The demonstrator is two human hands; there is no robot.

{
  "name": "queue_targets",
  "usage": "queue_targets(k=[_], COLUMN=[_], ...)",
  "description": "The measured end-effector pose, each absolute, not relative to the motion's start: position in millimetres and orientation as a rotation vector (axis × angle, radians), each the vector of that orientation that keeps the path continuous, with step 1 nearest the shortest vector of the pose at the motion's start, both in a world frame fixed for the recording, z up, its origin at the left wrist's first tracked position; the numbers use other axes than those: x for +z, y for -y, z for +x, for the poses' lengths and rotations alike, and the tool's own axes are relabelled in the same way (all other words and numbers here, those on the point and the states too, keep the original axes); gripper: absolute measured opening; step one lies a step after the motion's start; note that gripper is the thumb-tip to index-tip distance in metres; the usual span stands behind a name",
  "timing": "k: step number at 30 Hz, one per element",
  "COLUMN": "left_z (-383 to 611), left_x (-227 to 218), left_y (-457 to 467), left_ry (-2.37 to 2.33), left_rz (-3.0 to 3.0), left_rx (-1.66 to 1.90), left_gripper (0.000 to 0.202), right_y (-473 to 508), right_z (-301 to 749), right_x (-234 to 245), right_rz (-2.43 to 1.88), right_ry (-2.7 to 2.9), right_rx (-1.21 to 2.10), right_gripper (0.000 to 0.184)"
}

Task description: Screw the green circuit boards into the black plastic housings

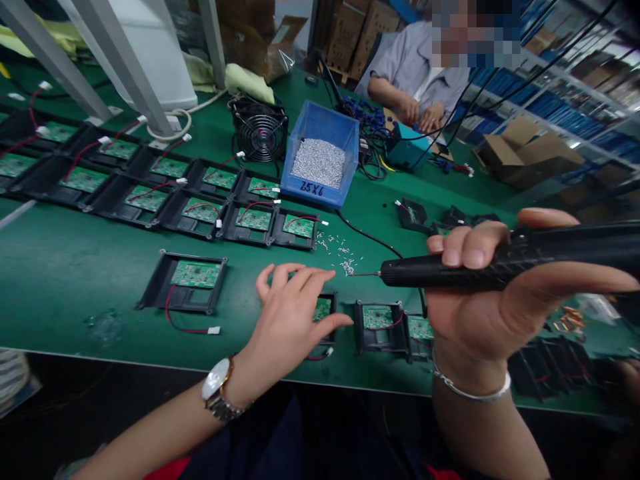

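My right hand (480, 293) is closed round a black electric screwdriver (505, 257) held level, its thin bit pointing left into a small heap of loose silver screws (343, 257) on the green mat. My left hand (290, 313), a watch on its wrist, lies with fingers spread over a black frame with a green circuit board (323, 310) near the table's front edge. Two more black frames with boards (380, 323) sit just right of it, under my right hand.
A blue bin (320, 157) full of screws and a black fan (260, 130) stand at the back. Rows of black frames with boards (200, 200) run across the left; one lone frame (187, 283) lies nearer. Across the table a person (420, 80) works with both hands.
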State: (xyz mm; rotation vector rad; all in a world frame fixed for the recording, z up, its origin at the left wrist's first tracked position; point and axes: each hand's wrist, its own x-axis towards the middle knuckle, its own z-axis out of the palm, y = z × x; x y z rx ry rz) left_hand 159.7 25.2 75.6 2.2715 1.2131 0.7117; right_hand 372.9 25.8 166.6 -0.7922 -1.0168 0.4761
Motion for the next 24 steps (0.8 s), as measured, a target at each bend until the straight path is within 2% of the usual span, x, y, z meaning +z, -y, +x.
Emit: queue_targets(k=[8,13,24], left_z=[157,151,147], left_x=[82,82,80], left_y=[-35,-39,-41], left_ry=[-1.231,-1.162,-1.087], left_rz=[2.024,2.010,2.194], left_rx=[0.797,0.898,0.943], left_gripper=[0.006,0.009,0.013], right_y=[-12,-10,-5], right_z=[342,342,349], right_x=[179,180,176], right_rz=[-0.824,-0.814,-0.791], right_ry=[0.879,0.903,0.901], right_rx=[0.538,0.547,0.582], right_gripper=[0.033,0.044,0.032])
